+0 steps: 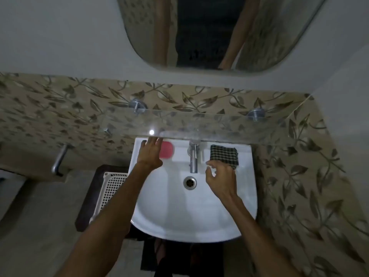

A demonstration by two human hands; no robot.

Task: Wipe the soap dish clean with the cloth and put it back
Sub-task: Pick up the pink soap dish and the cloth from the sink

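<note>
Our left hand point(150, 152) reaches over the back ledge of the white sink point(159, 206) with its fingers point(153, 141) straight and released, holding nothing. Just right of those fingertips lies the pink soap dish point(167, 149), flat on the ledge; we cannot tell whether the fingers touch its edge. Our right hand point(220, 176) hovers over the basin with its fingers point(209, 163) loosely curled and apart, grasping nothing. Just beyond and right of them the black-and-white checked cloth point(224, 154) lies folded on the ledge; the hand overlaps its near corner, and contact is unclear. Between the two sets of fingers stands the chrome tap point(193, 156), with the drain point(189, 182) nearer us. Above the left fingertips runs a glass shelf point(199, 124).
</note>
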